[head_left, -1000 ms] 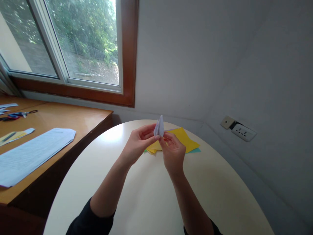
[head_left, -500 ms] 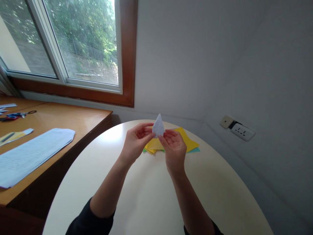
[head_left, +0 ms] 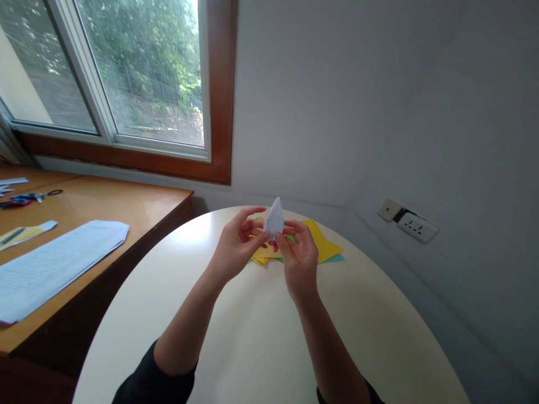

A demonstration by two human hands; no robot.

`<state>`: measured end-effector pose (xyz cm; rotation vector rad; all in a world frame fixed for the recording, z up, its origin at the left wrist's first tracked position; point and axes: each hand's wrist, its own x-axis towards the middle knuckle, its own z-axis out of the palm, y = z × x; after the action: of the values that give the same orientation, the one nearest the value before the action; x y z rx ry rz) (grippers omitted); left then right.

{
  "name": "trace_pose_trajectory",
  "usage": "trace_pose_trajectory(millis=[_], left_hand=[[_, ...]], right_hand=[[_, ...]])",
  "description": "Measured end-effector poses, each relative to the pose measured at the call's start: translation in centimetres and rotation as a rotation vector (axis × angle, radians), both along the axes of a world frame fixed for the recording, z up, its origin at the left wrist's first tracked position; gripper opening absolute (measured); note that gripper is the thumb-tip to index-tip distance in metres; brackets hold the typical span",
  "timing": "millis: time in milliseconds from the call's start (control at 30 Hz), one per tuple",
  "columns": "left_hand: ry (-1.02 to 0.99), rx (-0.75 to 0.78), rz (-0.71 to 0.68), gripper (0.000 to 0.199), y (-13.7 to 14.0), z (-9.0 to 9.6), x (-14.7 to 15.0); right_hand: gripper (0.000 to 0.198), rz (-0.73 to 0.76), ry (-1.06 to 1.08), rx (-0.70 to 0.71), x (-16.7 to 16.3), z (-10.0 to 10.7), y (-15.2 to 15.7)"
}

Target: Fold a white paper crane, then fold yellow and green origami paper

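A small piece of folded white paper (head_left: pixel 274 217), pointed at the top, is held up above the far part of the round table (head_left: pixel 252 331). My left hand (head_left: pixel 236 241) pinches its lower left side between thumb and fingers, with the index finger lifted off. On the lower right, my right hand (head_left: pixel 300 252) grips it between thumb and fingers. Behind and below the hands lie yellow paper sheets (head_left: pixel 323 242), with green and blue-green paper edges showing under them. The hands hide part of this pile.
To the left stands a wooden desk (head_left: pixel 155 196) bearing a stack of white sheets (head_left: pixel 71 258), scissors (head_left: pixel 33 197) and a pen (head_left: pixel 12 235) on yellowish paper. A wall socket (head_left: pixel 418 225) sits on the right, and a window (head_left: pixel 147 78) is at the upper left.
The folded paper has shifted slightly to the right and turned a little. My left index finger has come away from its edge, and the fingers of both hands have moved slightly.
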<state>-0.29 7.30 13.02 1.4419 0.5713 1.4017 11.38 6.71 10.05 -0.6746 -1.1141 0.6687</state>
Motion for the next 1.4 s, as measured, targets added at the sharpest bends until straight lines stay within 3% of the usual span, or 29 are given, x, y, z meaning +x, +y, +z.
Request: trace_pose_trajectory(millis=[500,767,1200,1400], left_hand=[[0.032,0.066,0.005,0.038,0.17,-0.39,0.16],[0.104,0.146,0.102,0.008,-0.12,-0.21,0.13],[0.158,0.188,0.171,0.012,0.09,-0.5,-0.06],[0.113,0.077,0.158,0.008,-0.03,-0.25,-0.05]], right_hand=[[0.012,0.085,-0.087,-0.036,0.64,-0.48,0.41],[0.007,0.157,-0.079,-0.046,0.85,-0.65,0.29],[0.003,0.032,-0.167,0.031,0.83,-0.24,0.22],[0.005,-0.089,-0.168,0.141,0.72,-0.26,0.27]])
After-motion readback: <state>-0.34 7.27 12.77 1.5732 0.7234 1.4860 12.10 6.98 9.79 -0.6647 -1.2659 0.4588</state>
